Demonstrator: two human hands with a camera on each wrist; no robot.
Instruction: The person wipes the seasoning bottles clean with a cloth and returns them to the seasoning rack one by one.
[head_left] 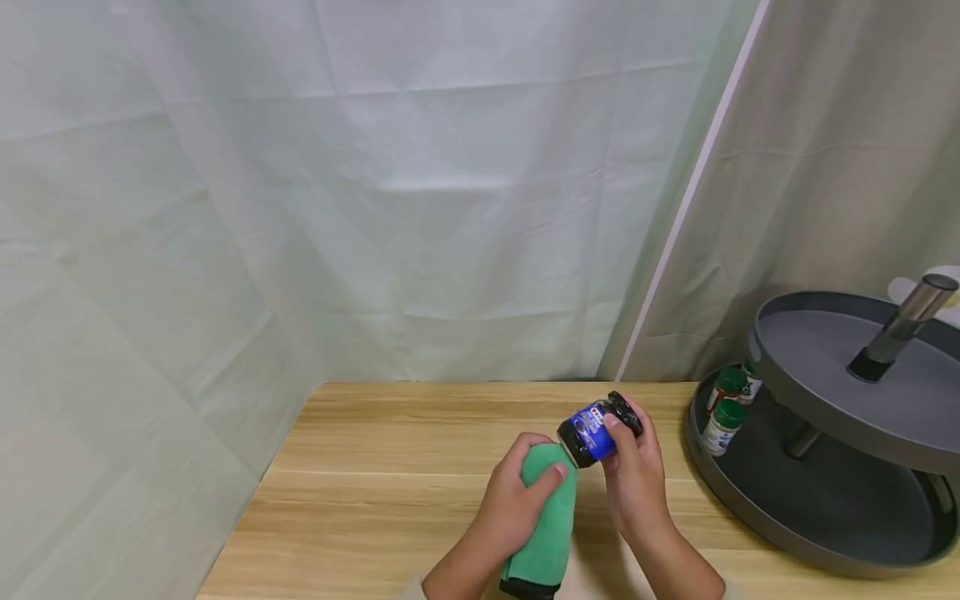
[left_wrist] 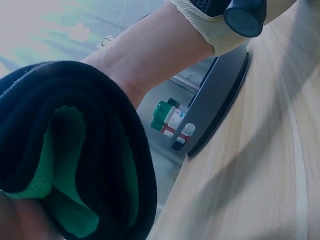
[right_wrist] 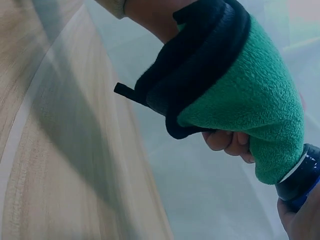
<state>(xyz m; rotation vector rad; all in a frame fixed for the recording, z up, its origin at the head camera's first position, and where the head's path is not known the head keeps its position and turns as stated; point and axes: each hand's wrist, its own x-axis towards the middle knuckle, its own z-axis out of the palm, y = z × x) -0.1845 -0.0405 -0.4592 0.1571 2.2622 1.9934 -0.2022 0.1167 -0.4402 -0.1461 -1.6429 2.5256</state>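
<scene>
A folded green towel (head_left: 550,525) with black edging is gripped in my left hand (head_left: 512,498). Its upper end touches the base of a small dark jar (head_left: 588,435) with a blue label and black lid. My right hand (head_left: 636,479) holds that jar tilted, lid toward the upper right, thumb across the label. The right wrist view shows the towel (right_wrist: 250,95) pressed against the jar's bottom (right_wrist: 295,180), with left-hand fingers curled beneath the cloth. In the left wrist view the rolled towel end (left_wrist: 65,165) hides most of the left hand.
A dark grey two-tier round rack (head_left: 810,533) stands on the wooden table (head_left: 360,483) at the right. Several green-capped spice bottles (head_left: 723,427) sit on its lower tier. Pale curtains (head_left: 450,208) hang behind the table.
</scene>
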